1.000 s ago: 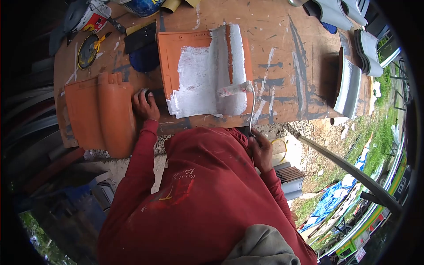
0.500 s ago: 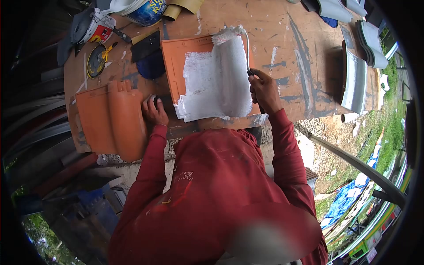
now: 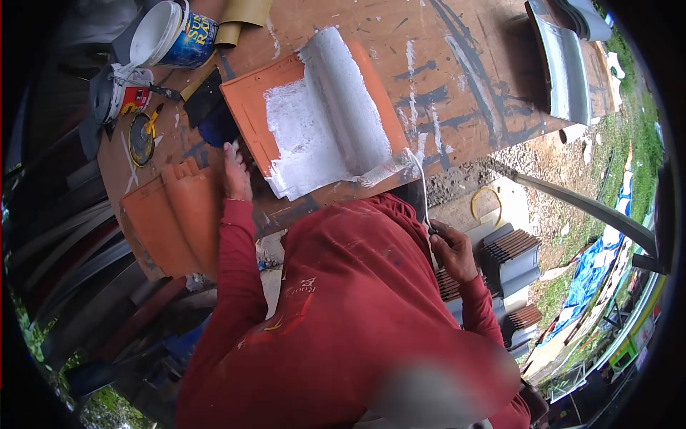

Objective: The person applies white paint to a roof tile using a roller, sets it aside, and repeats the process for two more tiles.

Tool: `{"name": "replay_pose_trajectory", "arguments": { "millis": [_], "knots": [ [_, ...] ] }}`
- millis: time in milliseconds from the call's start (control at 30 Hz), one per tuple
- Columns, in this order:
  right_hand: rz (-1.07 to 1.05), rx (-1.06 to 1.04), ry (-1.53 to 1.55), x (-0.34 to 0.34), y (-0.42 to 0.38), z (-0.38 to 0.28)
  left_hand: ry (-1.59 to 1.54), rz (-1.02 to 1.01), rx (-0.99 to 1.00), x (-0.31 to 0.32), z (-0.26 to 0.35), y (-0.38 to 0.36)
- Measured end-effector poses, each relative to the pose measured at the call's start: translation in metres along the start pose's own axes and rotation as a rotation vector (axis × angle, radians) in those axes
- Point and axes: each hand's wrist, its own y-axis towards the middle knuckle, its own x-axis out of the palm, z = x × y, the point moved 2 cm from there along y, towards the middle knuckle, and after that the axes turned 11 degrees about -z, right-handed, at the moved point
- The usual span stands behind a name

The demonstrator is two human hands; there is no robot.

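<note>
My right hand [image 3: 451, 252] grips the dark handle of a paint roller, low beside my body. The white, paint-covered roller head [image 3: 382, 170] rests at the near edge of an orange roof tile [image 3: 251, 87]. White-grey paint covers much of that tile's flat pan and raised ridge; its left and right margins are bare orange. My left hand [image 3: 236, 175] is open on the table, fingers stretched away from me, just left of the painted tile. An unpainted orange tile [image 3: 171, 218] lies on the other side of that hand.
A blue paint bucket [image 3: 187, 39], a smaller red-and-white tub [image 3: 128, 93] and a round lid [image 3: 141, 139] stand at the left. Grey tiles [image 3: 568, 68] lie at the table's right end. Stacked tiles [image 3: 509, 257] and a pole [image 3: 579, 204] are beyond the near edge.
The roller has come from the tile's far end to its near edge, my right hand drawing back with it. My left fingers have straightened. The painted tile appears turned in view as the camera shifted.
</note>
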Motion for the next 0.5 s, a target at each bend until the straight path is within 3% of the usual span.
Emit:
{"name": "replay_pose_trajectory", "arguments": {
  "millis": [67, 133, 333, 500],
  "knots": [
    [-0.016, -0.056, -0.081, 0.003, 0.019, -0.01, 0.027, -0.053, -0.074, 0.007, 0.013, 0.012],
    [0.046, -0.196, -0.438, 0.011, 0.044, -0.018, -0.054, -0.405, 0.102, 0.017, 0.018, 0.024],
    [0.105, -0.347, -0.562, 0.014, 0.036, -0.038, -0.138, -0.341, -0.003, 0.02, 0.018, 0.02],
    [0.04, -0.339, -0.456, 0.0, 0.006, -0.027, -0.057, -0.383, 0.063, 0.021, 0.01, 0.025]
  ]
}}
